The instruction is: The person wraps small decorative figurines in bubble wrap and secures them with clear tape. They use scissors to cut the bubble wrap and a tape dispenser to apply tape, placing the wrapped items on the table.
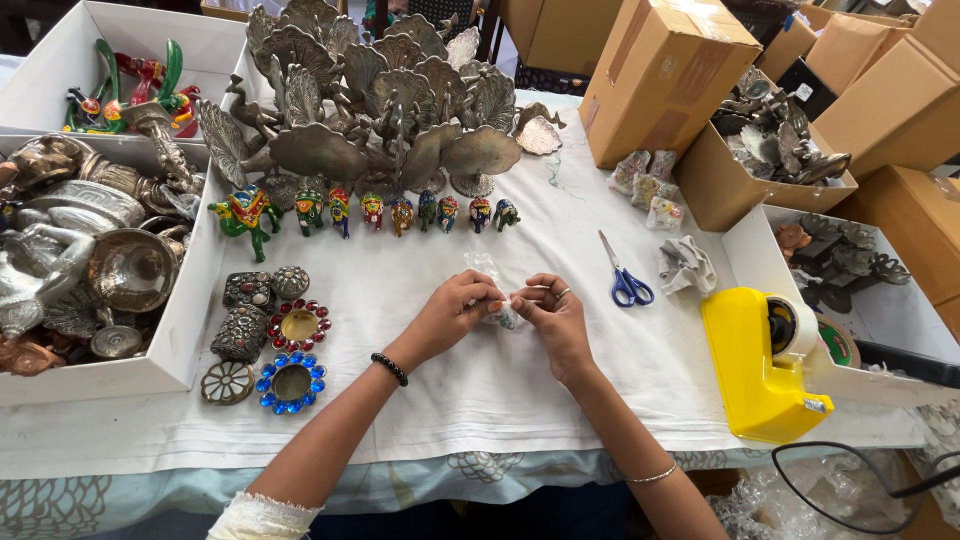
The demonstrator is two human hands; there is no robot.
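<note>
My left hand point(452, 315) and my right hand point(551, 315) meet at the middle of the white cloth, both pinching a small object wrapped in clear plastic point(503, 312). A loose end of the clear plastic wrap point(484, 266) sticks up behind my left fingers. What is inside the wrap is too small to tell. A black bead bracelet sits on my left wrist, a thin bangle on my right forearm. Blue-handled scissors point(624, 276) lie just right of my hands. A row of small painted elephant figurines point(400, 211) stands beyond my hands.
Metal peacock figures point(370, 100) crowd the back. A white tray point(190, 320) of metalware sits left, with jewelled candle holders point(292, 355) beside it. A yellow tape dispenser point(765, 365) stands right, near wrapped items point(650, 190), a crumpled cloth point(686, 266) and cardboard boxes point(660, 75).
</note>
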